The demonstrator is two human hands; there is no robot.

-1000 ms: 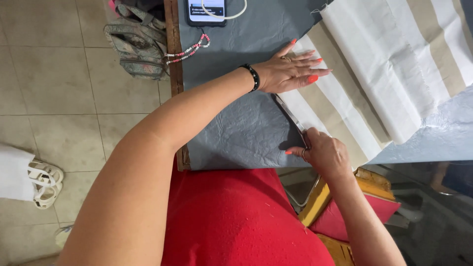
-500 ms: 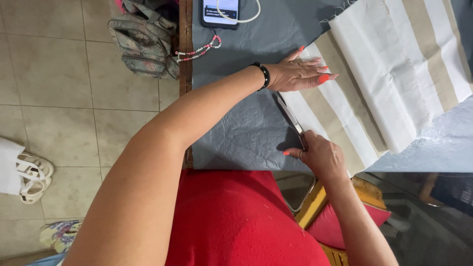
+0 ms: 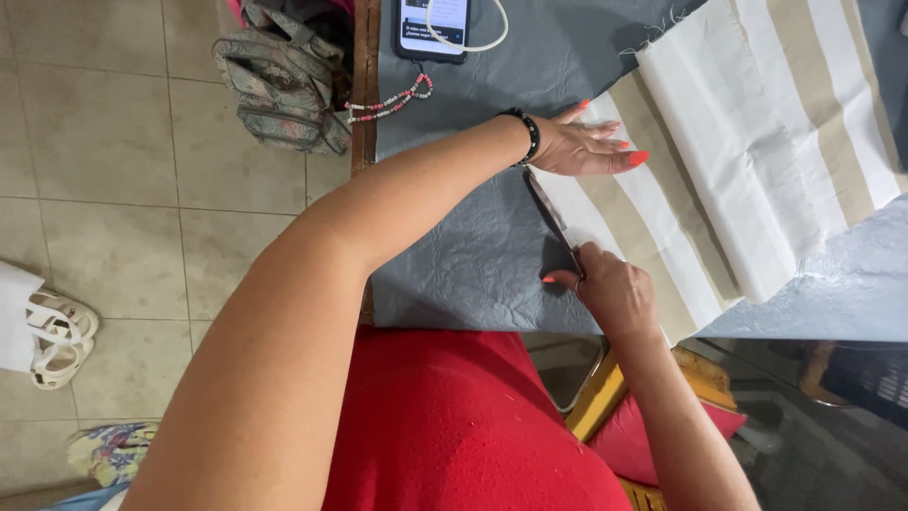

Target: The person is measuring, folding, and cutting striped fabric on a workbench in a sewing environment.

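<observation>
Grey cloth (image 3: 492, 255), creased and wrinkled, is spread over the work table, whose wooden edge (image 3: 364, 85) is seen along the left side. On the cloth a piece of striped fabric (image 3: 747, 151), in white and beige bands, is laid folded, its frayed end toward the far side. The left hand (image 3: 591, 147) is pressed flat on the near edge of the striped fabric, fingers stretched out and open, a black bead bracelet (image 3: 526, 132) worn at the wrist. The right hand (image 3: 615, 289) is closed around the handles of a pair of scissors (image 3: 553, 222), the dark blades being laid along the edge of the striped fabric, between the two hands and just beside the left wrist.

At the far end of the table a phone (image 3: 433, 28) with a lit screen is seen, a white cable (image 3: 478, 38) looped over it and a beaded strap (image 3: 388, 102) trailing from it across the table edge. The floor is laid with pale beige tiles (image 3: 104, 161). A grey bag (image 3: 279, 85) is set on the floor against the table, a white sandal (image 3: 57, 336) is seen at the left, and a flowered item (image 3: 109, 449) lies at the lower left. A red garment (image 3: 454, 426) is worn by the person. Under the table edge at the right, a yellow frame (image 3: 605, 388) and a red cushion (image 3: 643, 440) are visible.
</observation>
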